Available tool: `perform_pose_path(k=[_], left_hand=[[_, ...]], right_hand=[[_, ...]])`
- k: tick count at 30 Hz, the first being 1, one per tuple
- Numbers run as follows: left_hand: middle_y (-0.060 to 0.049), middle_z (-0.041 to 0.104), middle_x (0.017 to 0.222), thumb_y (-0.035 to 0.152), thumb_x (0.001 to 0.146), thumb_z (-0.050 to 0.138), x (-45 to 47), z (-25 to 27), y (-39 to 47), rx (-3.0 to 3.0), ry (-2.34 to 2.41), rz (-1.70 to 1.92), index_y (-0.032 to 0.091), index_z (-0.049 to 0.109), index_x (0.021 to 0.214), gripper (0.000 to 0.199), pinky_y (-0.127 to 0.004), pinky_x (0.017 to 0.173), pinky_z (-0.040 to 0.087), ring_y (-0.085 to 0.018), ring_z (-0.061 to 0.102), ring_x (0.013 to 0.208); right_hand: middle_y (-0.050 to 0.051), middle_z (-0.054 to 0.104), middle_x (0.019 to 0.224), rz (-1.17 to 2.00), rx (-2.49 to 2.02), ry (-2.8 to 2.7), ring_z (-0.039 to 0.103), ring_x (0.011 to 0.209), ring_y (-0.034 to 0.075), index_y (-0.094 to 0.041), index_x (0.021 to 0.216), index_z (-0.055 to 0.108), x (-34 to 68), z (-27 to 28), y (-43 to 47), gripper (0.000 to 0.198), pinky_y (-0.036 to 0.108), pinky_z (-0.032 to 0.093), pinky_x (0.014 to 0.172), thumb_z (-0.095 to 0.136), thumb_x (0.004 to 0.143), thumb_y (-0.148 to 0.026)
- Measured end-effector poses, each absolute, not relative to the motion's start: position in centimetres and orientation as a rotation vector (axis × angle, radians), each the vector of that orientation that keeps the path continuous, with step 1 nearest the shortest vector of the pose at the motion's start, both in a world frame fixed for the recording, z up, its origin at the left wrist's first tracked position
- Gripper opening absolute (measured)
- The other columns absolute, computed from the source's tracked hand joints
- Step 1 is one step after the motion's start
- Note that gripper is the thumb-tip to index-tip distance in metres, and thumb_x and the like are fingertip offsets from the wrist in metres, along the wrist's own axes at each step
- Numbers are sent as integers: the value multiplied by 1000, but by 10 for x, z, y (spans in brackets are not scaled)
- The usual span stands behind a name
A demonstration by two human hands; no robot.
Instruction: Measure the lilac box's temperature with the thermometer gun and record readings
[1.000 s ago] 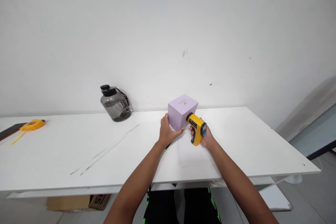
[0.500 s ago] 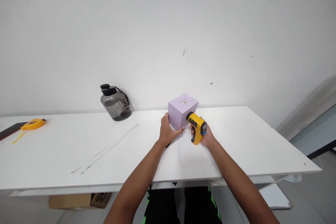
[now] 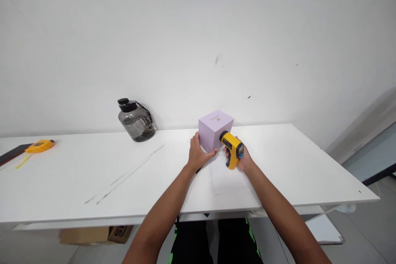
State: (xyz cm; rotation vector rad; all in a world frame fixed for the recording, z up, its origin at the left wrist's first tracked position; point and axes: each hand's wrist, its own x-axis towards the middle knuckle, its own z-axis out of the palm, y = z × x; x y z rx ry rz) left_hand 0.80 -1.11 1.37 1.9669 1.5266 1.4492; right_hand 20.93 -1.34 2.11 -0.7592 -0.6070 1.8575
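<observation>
My left hand (image 3: pixel 199 154) is closed on the near left corner of a lilac box (image 3: pixel 208 133), thumb along its lower front edge. A small gold mark shows on the box's top. In my right hand (image 3: pixel 244 160) is a yellow and black infrared thermometer (image 3: pixel 233 145), shaped like a pistol. Its black nose is right up against the box's right front face, though I cannot tell if they touch. Most of my right fingers are hidden behind its handle. A thin dark thing (image 3: pixel 199 169) pokes out under my left wrist, mostly covered.
A grey see-through water jug (image 3: pixel 136 123) with a black cap stands tilted-looking near the wall. On the white table (image 3: pixel 123 181) at far left are an orange tape measure (image 3: pixel 41 146) and a dark flat object (image 3: pixel 14 153). A cardboard box (image 3: pixel 85 235) lies below.
The view has shifted very slightly. Both hands, the lilac box and the infrared thermometer keep the same places relative to each other.
</observation>
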Motion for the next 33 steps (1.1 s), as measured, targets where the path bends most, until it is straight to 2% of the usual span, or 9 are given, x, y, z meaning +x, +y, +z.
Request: perform_pose_path(k=[6, 10, 13, 16, 21, 29, 33], left_hand=[[-12, 52, 122, 50, 59, 85, 8, 13, -11, 1957, 1535, 1437, 22, 35, 140, 99, -49, 96, 47, -32, 50, 116], [-14, 50, 131, 52, 60, 84, 10, 8, -9, 1893, 1487, 1429, 23, 33, 142, 101, -49, 98, 48, -32, 49, 123], [-14, 50, 136, 50, 63, 83, 16, 5, -9, 1765, 1379, 1422, 23, 36, 141, 95, -47, 96, 50, -31, 53, 123], [-14, 54, 134, 46, 65, 83, 20, 6, -8, 1643, 1308, 1429, 23, 40, 137, 87, -44, 93, 53, -29, 57, 120], [-15, 55, 133, 45, 62, 84, 14, 8, -1, 1557, 1358, 1501, 22, 43, 133, 85, -41, 89, 54, -29, 58, 118], [-13, 59, 126, 46, 62, 85, -4, 0, 17, 1469, 1475, 1559, 20, 48, 122, 76, -39, 90, 54, -26, 61, 112], [-14, 60, 126, 43, 63, 85, -5, -5, 23, 1370, 1442, 1556, 20, 46, 126, 77, -39, 90, 54, -26, 61, 113]], right_hand=[[6, 69, 65, 1860, -764, -601, 58, 49, 16, -16, 91, 68, 209, 22, -14, 50, 26, 46, 48, 38, 98, -55], [7, 69, 65, 1859, -765, -586, 58, 49, 16, -15, 91, 68, 209, 22, -13, 49, 27, 46, 48, 40, 97, -55], [7, 70, 66, 1875, -751, -589, 58, 49, 17, -16, 92, 68, 209, 22, -14, 47, 27, 47, 48, 45, 95, -57], [7, 70, 67, 1870, -740, -572, 58, 49, 17, -17, 91, 68, 210, 22, -14, 42, 28, 48, 50, 47, 94, -53], [5, 69, 67, 1799, -727, -532, 57, 49, 16, -20, 86, 66, 211, 22, -12, 34, 29, 49, 49, 47, 93, -48], [5, 69, 66, 1770, -804, -518, 57, 49, 15, -19, 87, 66, 212, 23, -10, 42, 28, 48, 49, 44, 95, -54], [5, 69, 66, 1754, -787, -522, 58, 49, 16, -19, 89, 66, 212, 23, -10, 41, 28, 49, 49, 46, 94, -55]])
